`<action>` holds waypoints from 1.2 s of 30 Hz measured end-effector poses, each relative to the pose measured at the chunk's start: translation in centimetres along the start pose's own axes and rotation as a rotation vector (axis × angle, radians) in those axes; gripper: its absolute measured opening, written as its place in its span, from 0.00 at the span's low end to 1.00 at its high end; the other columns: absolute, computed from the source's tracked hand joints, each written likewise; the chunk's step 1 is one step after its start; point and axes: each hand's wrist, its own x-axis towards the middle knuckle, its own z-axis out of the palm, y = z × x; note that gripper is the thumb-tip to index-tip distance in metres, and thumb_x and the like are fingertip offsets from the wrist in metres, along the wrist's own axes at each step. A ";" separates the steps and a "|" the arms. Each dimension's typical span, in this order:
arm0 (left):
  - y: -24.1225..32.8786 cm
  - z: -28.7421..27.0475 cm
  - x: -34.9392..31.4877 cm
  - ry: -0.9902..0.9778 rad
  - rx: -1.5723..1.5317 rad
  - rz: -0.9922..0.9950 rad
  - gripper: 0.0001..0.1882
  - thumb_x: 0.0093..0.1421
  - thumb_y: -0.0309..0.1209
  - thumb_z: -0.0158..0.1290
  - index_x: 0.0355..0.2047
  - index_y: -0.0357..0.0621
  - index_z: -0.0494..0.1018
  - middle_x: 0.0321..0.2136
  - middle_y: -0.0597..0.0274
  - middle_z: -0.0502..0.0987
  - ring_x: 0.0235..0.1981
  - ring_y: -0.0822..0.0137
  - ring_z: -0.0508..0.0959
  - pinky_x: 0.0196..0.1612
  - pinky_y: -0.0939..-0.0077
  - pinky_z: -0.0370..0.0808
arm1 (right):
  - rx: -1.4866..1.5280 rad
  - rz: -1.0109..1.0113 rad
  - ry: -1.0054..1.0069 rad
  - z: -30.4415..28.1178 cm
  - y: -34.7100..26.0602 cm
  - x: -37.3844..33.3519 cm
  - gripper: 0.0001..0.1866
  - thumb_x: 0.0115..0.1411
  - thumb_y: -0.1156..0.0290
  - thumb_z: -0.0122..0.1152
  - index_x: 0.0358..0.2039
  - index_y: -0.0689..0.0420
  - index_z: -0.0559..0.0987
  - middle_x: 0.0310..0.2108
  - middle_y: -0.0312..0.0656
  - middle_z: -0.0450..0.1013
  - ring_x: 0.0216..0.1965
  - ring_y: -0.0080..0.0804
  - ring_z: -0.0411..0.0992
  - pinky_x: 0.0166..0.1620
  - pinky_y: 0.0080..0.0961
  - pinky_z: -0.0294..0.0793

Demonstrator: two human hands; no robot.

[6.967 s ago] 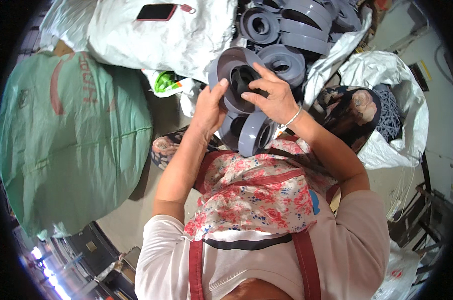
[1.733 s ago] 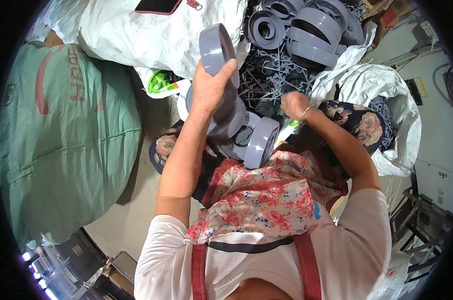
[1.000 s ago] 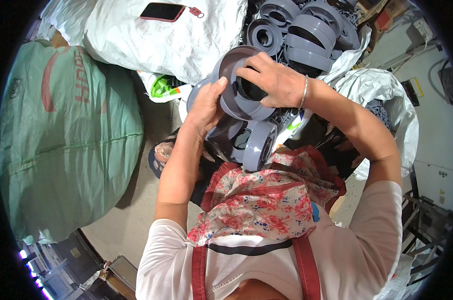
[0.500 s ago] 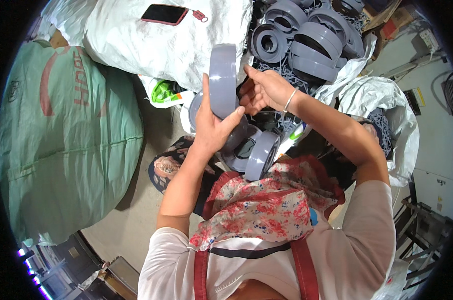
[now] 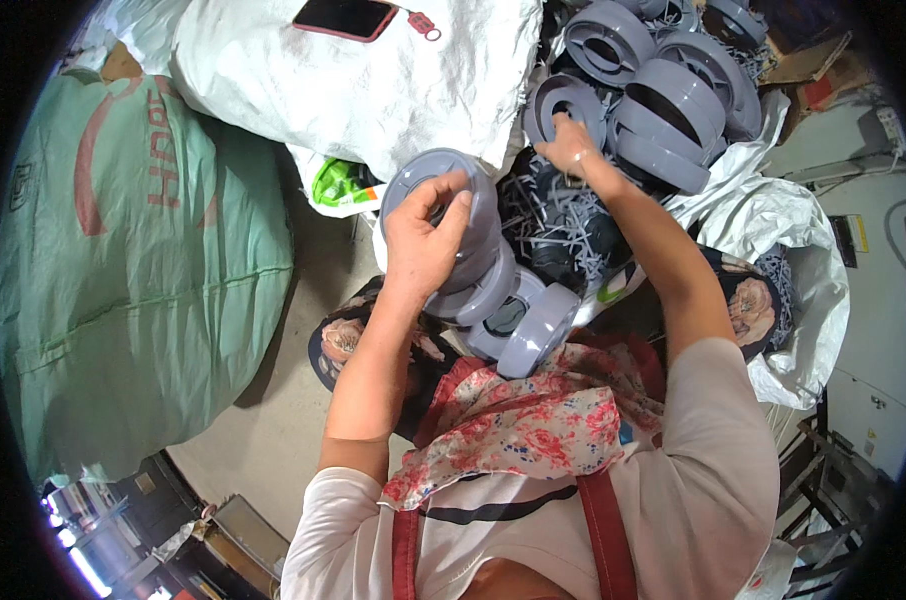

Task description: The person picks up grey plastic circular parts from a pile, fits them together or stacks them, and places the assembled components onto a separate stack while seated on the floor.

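On the far left stands a big green sack [image 5: 153, 290]; right of it a white sack [image 5: 373, 100] carries a phone [image 5: 345, 17]. The left hand [image 5: 425, 240] curls over the near ring [image 5: 423, 167], a grey round piece topping a leaning pile; its thumb and fingers lie at the middle, though whether they grip or merely rest I cannot tell. Below and right, a tilted ring [image 5: 540, 330] lies against the apron [image 5: 523, 430].

Farther right, the right hand [image 5: 575, 155] reaches away from the body to the far ring [image 5: 540, 108], which lies ahead and to the right of the near one. That is the relation that counts: the right hand is plainly closer. Its fingertips meet the central opening, thumb near the rim (how firmly is unclear). Being round, the ring has no long axis; its face tips up toward the person. Loose grey strips [image 5: 578, 225] lie below, more rings [image 5: 673, 110] beyond.
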 end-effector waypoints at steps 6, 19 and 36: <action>0.9 3.1 1.6 -0.003 -0.624 -0.264 0.16 0.58 0.36 0.52 0.38 0.32 0.69 0.33 0.55 0.75 0.36 0.65 0.75 0.43 0.71 0.72 | 0.313 -0.555 0.162 -4.9 -3.6 -12.4 0.29 0.45 0.64 0.65 0.46 0.62 0.67 0.42 0.52 0.67 0.44 0.44 0.66 0.47 0.32 0.67; 2.0 0.3 2.2 0.044 -0.668 -0.049 0.16 0.52 0.31 0.54 0.39 0.35 0.70 0.35 0.59 0.74 0.35 0.69 0.73 0.43 0.72 0.70 | 0.409 0.020 0.154 4.7 -0.8 9.2 0.24 0.44 0.60 0.61 0.40 0.62 0.74 0.39 0.57 0.71 0.41 0.51 0.70 0.43 0.35 0.69; 2.8 2.0 1.0 0.116 -0.096 0.196 0.36 0.47 0.34 0.60 0.53 0.36 0.56 0.36 0.57 0.72 0.37 0.66 0.72 0.43 0.72 0.69 | 0.377 0.080 0.137 -7.7 -0.9 -3.8 0.12 0.46 0.73 0.56 0.33 0.64 0.76 0.20 0.49 0.72 0.15 0.34 0.71 0.21 0.30 0.71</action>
